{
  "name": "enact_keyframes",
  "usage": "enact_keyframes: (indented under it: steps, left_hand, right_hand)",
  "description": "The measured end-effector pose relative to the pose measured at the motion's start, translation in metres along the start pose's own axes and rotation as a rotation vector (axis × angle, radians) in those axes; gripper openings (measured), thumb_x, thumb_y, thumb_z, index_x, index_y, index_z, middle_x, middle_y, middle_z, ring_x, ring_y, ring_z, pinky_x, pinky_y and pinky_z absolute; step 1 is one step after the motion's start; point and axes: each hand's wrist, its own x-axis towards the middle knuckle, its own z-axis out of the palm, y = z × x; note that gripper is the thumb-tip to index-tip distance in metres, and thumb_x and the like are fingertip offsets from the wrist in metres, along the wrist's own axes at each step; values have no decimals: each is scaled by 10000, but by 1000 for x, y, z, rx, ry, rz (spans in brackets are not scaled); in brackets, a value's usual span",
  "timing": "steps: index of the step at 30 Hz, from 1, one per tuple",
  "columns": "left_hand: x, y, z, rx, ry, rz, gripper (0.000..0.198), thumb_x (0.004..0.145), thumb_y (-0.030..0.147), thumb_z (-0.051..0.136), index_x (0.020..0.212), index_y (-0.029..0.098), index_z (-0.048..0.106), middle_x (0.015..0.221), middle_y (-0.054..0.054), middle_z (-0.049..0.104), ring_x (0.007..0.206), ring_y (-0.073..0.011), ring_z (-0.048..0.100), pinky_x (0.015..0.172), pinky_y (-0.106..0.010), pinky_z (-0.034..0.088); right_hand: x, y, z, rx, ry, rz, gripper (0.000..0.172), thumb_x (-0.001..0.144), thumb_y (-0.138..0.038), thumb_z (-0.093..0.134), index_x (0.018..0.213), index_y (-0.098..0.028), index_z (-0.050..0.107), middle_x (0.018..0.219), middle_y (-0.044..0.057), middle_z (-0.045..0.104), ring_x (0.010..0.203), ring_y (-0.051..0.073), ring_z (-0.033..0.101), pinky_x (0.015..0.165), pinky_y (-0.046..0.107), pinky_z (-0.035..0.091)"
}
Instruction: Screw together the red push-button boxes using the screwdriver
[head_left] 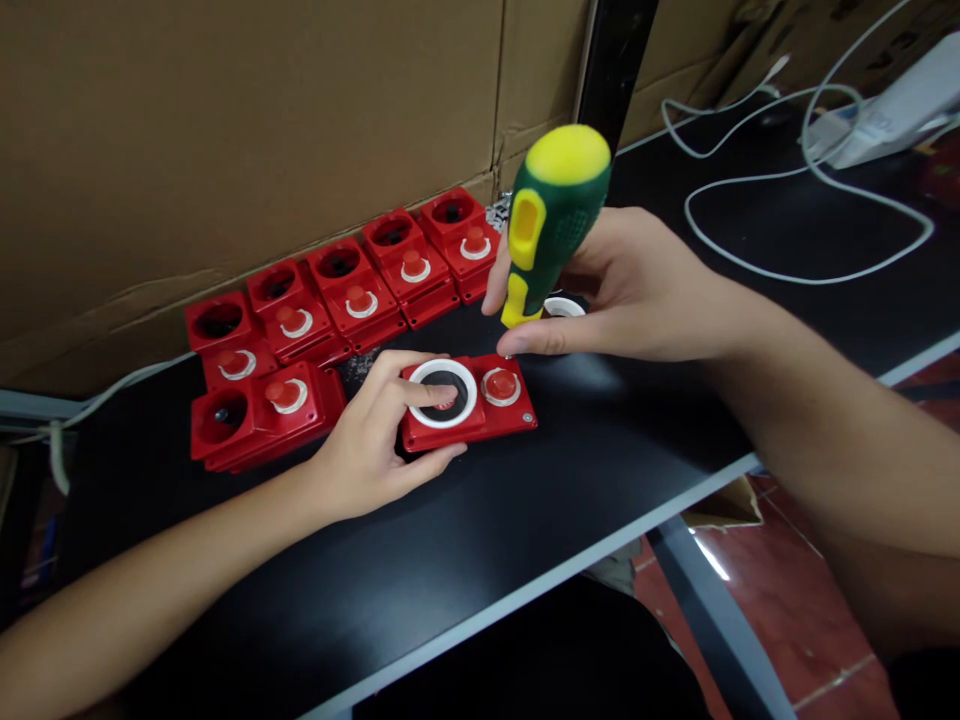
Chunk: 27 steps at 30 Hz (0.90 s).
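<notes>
My left hand [382,425] grips a red plastic housing [491,420] flat on the black table, its index finger pressed on the dark centre inside a white ring [471,408]. A red dome in a white collar [501,385] sits at the housing's right end, and a screw head shows in its near right corner. In my right hand [622,290] is a green and yellow screwdriver [562,210], held upright with the fingers around its lower handle. Its tip is by the far right corner of the housing, mostly hidden by my thumb.
Several similar red housings [356,290] stand in a row along the cardboard [247,120], one more [315,400] left of my hand. Another white ring [564,307] lies behind my right hand. Small metal pieces [499,210] are heaped by the row. A white cable [750,270] loops at right.
</notes>
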Motion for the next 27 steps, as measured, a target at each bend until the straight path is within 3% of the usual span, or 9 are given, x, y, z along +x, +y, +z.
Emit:
enact_keyframes:
  steps: [9, 14, 19, 23, 27]
  left_hand:
    - [1, 1, 0, 0, 5, 8, 542, 1004, 255, 920, 1422, 262, 575, 1443, -141, 662, 1311, -303, 743, 1062, -485, 666]
    - [1, 0, 1, -3, 5, 14, 537, 1009, 261, 917, 1424, 252, 578, 1444, -147, 658, 1316, -297, 741, 1070, -478, 661]
    - [0, 0, 1, -8, 10, 3, 544, 1005, 268, 921, 1428, 260, 580, 1452, -141, 654, 1321, -299, 743, 1080, -481, 655]
    - [-1, 0, 1, -3, 2, 1, 554, 1004, 258, 919, 1434, 267, 570, 1454, -147, 653, 1325, -311, 740, 1070, -506, 661]
    - [0, 0, 1, -4, 2, -2, 553, 1002, 256, 919, 1432, 274, 571, 1453, -146, 651, 1323, -311, 741, 1067, -507, 664]
  right_hand:
    - [-3, -4, 1, 68, 37, 105, 451, 784, -490, 1100, 1059, -263, 822, 1004, 24, 774, 862, 217, 733, 783, 374, 657]
    - [-4, -3, 1, 127, 44, 127, 470, 766, -471, 1110, 1051, -269, 796, 987, 11, 765, 849, 217, 729, 789, 384, 669]
    - [-4, -4, -1, 150, 61, 87, 402, 832, -391, 1062, 1095, -258, 789, 1067, 6, 787, 894, 192, 736, 744, 321, 642]
    - [-4, -9, -3, 121, -31, 13, 255, 929, -241, 909, 1155, -240, 790, 1126, 19, 815, 912, 169, 752, 782, 301, 631]
    - [-4, -9, -5, 32, -85, -29, 235, 942, -158, 805, 1162, -239, 818, 1176, 41, 831, 1017, 193, 767, 847, 319, 627]
